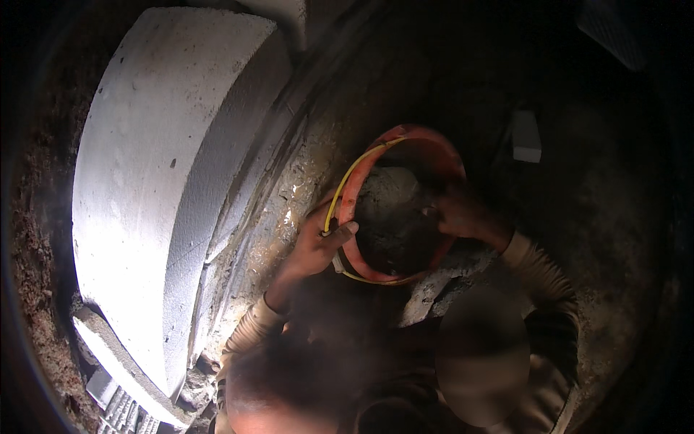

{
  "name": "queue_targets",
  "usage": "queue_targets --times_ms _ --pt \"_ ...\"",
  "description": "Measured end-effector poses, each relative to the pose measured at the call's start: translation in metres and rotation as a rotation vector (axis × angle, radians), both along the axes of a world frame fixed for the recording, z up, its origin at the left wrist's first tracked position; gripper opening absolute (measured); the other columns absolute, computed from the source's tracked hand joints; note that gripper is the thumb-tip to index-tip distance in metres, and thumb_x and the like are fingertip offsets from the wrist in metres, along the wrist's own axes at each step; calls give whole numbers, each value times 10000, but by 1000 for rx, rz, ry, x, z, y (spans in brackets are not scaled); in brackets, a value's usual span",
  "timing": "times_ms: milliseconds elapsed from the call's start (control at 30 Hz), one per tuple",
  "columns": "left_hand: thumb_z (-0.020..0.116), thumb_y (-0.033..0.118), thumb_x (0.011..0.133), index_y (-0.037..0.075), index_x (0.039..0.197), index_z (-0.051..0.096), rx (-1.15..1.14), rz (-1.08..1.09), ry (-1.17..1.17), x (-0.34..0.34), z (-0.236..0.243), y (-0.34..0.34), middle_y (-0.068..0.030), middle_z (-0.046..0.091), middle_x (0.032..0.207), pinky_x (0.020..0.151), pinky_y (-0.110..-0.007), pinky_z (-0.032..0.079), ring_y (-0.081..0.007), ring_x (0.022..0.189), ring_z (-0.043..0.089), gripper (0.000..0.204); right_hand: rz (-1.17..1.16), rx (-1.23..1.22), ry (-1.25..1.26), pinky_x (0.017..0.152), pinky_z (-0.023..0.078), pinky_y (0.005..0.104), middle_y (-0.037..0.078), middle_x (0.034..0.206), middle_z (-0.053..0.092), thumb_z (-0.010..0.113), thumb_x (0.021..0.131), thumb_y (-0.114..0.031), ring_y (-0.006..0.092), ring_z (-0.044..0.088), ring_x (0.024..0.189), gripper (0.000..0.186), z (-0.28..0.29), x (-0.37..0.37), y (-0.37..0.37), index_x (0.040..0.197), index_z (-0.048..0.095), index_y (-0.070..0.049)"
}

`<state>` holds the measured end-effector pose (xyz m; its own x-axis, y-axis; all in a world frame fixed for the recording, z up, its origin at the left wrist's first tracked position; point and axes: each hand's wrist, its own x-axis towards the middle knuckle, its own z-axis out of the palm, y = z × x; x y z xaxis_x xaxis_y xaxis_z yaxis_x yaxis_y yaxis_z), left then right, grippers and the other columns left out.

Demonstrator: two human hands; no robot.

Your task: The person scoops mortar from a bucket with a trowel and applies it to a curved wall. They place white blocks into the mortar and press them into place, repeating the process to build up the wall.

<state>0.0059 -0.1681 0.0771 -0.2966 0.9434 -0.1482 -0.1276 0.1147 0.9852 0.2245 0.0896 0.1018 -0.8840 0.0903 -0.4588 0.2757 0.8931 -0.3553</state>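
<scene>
An orange bucket (348, 205) with a yellow handle (347, 173) is tilted so that its mouth faces me, and inside lies a lump of grey mortar-like material (387, 192). My left hand (318, 242) is closed on the left side of the rim, its thumb over the edge beside the yellow handle. On the opposite side my right hand (470, 215) is closed over the rim, with its fingertips just inside the mouth. Shadow partly hides those right fingers. Long light-coloured sleeves cover both of my forearms.
A large, brightly lit white block wall (152, 159) curves along the left, with wet, rough mortar (289, 195) at its base. A small pale block (526, 136) lies on the dark ground at right. Broken slabs (123, 362) lie at lower left. Something orange (282, 419) is blurred at the bottom.
</scene>
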Motion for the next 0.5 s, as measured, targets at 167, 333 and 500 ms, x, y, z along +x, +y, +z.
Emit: queue_targets --times_ms 167,333,500 --pt "651 73 956 -32 1354 537 -11 39 13 5 8 4 -152 507 1440 1115 -358 346 -245 1339 475 427 -64 -167 -293 979 493 505 194 1257 628 732 844 -311 356 602 1196 498 -2 4 -13 1264 636 -62" --pt "640 38 935 -44 1394 508 -90 -17 -37 1 10 1 -163 492 1465 1133 -362 337 -249 1371 457 485 -121 -20 -49 1003 490 497 167 1317 630 648 939 -423 355 646 1154 542 12 68 -23 1358 582 -85" --pt "624 1 919 -51 1385 503 -73 45 -44 9 12 4 -162 504 1442 1119 -351 346 -242 1349 469 485 -13 403 60 931 505 492 180 1206 668 572 1007 -359 343 686 966 425 65 95 -6 1338 604 -94"
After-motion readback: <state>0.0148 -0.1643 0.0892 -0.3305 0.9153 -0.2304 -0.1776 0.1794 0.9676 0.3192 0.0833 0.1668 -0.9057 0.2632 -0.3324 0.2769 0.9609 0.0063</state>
